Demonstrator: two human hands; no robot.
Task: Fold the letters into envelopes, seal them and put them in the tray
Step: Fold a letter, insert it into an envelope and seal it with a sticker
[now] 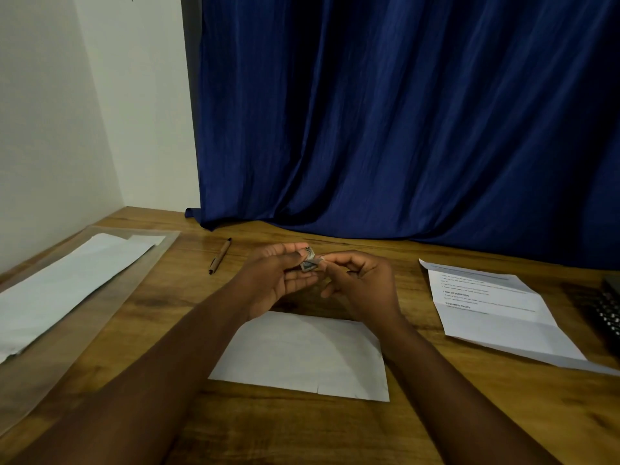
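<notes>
At the far left of the frame a clear, shallow tray (pixel 147 263) lies on the wooden table (pixel 335 431), running from the lower left edge up toward the middle left. White envelopes (pixel 67 290) lie flat inside it, one overlapping another. Just right of the tray's upper end, a brown pen (pixel 220 256) rests on the wood, slanted, well apart from the hands.

In the centre, both forearms reach up from the bottom of the frame and the hands meet above the table. The left hand (pixel 278 280) is turned palm up, with its thumb and fingertips closed on a small grey item (pixel 309 260), perhaps a stamp or sticker; what it is cannot be told. The right hand (pixel 362 283) pinches the same item from the right with thumb and forefinger, its other fingers curled loosely.

Below the hands, in the lower centre, a white envelope (pixel 302 357) lies flat on the table, partly covered by the wrists.

At the right, a printed letter (pixel 496 313) with fold creases lies open on the wood. Beyond it, at the right edge, part of a dark keyboard (pixel 607 310) shows. A deep blue curtain (pixel 402 112) hangs behind the table, and a white wall (pixel 67 112) fills the upper left.
</notes>
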